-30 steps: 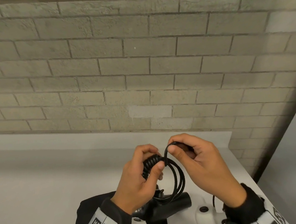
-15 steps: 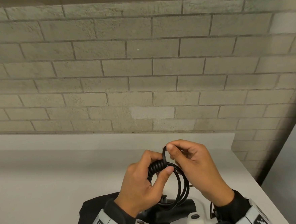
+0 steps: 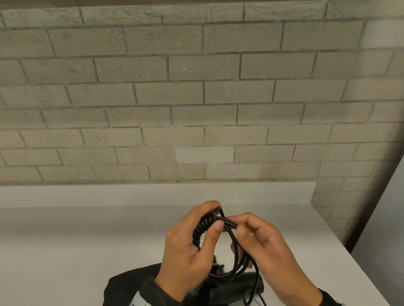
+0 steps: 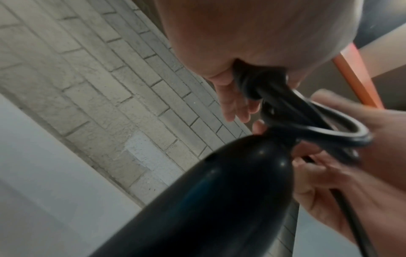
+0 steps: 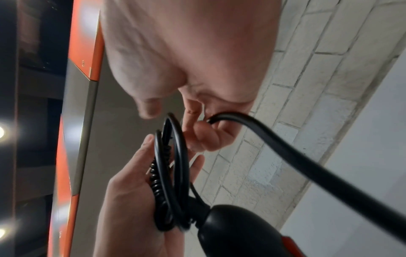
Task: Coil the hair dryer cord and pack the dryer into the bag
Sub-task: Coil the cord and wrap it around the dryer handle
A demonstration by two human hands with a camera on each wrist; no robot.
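A brick wall (image 3: 192, 93) is seen across the upper frame, and a white bench (image 3: 59, 246) below it. At lower centre, a black bag (image 3: 115, 292) is spread on the bench under the dryer (image 3: 230, 292). Above them, the cord (image 3: 234, 248) loops are gripped by the left hand (image 3: 186, 252), fingers curled round them. The strand is pinched by the right hand (image 3: 267, 251).

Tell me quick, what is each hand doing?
Left hand: fingers curled round the coiled cord.
Right hand: fingers pinching the cord's loose length.
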